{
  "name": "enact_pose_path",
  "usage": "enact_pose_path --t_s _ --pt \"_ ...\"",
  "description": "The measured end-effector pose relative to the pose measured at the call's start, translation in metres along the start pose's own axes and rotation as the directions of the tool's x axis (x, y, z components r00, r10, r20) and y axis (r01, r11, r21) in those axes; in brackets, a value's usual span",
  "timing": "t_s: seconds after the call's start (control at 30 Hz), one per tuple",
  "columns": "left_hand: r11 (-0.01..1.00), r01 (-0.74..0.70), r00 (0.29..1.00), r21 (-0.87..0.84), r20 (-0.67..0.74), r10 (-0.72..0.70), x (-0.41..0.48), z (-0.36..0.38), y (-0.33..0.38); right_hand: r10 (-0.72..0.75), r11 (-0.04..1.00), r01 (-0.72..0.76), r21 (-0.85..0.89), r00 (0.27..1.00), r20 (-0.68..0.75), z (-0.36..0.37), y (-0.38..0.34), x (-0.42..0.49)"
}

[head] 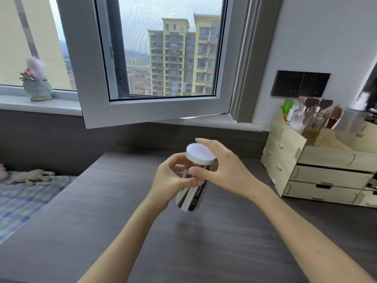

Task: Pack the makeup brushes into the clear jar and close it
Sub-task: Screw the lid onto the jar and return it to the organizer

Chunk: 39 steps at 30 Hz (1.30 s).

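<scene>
Makeup brushes [188, 198] are standing inside the clear jar [191, 188], their white and black handles showing through the lower wall. That jar is being held above the dark wood-grain desk [204, 242], tilted slightly with its top leaning to the right, and its base is not touching the surface; a faint shadow is lying on the desk beneath it. A white lid [200, 154] is sitting on the jar's mouth; whether it is fully screwed down cannot be determined. The left hand [173, 178] is grasping the jar's body from the left side, fingers curled around the clear wall. The right hand [224, 170] is gripping the lid from the right, fingers arching over its far rim and the thumb pressing at the near side just below it. A pale wooden organizer [318, 166] with drawers is standing at the right of the desk, holding bottles. An open window [159, 58] is occupying the wall behind, and a potted plant [37, 82] is sitting on the sill to the left.
</scene>
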<state>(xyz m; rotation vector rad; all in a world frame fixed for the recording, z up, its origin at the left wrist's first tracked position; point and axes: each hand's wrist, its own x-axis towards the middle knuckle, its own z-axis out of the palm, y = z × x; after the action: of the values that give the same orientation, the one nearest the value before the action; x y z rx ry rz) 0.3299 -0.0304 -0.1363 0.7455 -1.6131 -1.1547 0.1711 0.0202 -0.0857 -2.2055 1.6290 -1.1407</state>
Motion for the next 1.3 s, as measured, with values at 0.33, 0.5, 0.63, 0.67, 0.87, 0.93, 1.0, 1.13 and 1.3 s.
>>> enact_pose_path --t_s 0.33,0.5,0.63,0.67,0.87,0.93,1.0,1.13,1.3 --pt "0.984 -0.135 0.955 -0.114 0.251 0.16 0.04 0.088 0.055 0.064 0.997 -0.075 -0.005 0.882 -0.467 -0.123 0.008 -0.04" --pt "0.978 -0.188 0.895 -0.094 0.393 0.21 0.06 0.151 0.069 0.063 0.989 -0.133 -0.061 0.763 -0.643 -0.2 0.029 -0.062" --pt "0.978 -0.202 0.85 -0.046 0.488 0.198 0.08 0.2 0.085 0.015 0.952 -0.233 -0.199 0.684 -0.729 -0.242 0.05 -0.065" --pt "0.979 -0.199 0.847 -0.046 0.494 0.196 0.085 0.21 0.09 -0.009 0.935 -0.257 -0.245 0.671 -0.741 -0.248 0.056 -0.064" --pt "0.99 -0.134 0.862 -0.04 0.488 0.136 0.109 0.253 0.103 -0.046 0.881 -0.329 -0.341 0.656 -0.753 -0.267 0.1 -0.053" --pt "0.992 -0.116 0.864 -0.041 0.488 0.121 0.113 0.264 0.104 -0.023 0.887 -0.331 -0.322 0.665 -0.747 -0.269 0.113 -0.05" --pt "0.994 -0.104 0.868 -0.023 0.486 0.102 0.118 0.272 0.103 0.016 0.892 -0.337 -0.3 0.688 -0.726 -0.269 0.125 -0.046" --pt "0.995 -0.095 0.869 0.037 0.491 0.064 0.129 0.283 0.099 0.102 0.877 -0.38 -0.293 0.744 -0.66 -0.269 0.142 -0.034" --pt "0.987 -0.095 0.863 0.128 0.506 0.017 0.139 0.293 0.09 0.222 0.821 -0.475 -0.316 0.776 -0.59 -0.276 0.155 -0.015"
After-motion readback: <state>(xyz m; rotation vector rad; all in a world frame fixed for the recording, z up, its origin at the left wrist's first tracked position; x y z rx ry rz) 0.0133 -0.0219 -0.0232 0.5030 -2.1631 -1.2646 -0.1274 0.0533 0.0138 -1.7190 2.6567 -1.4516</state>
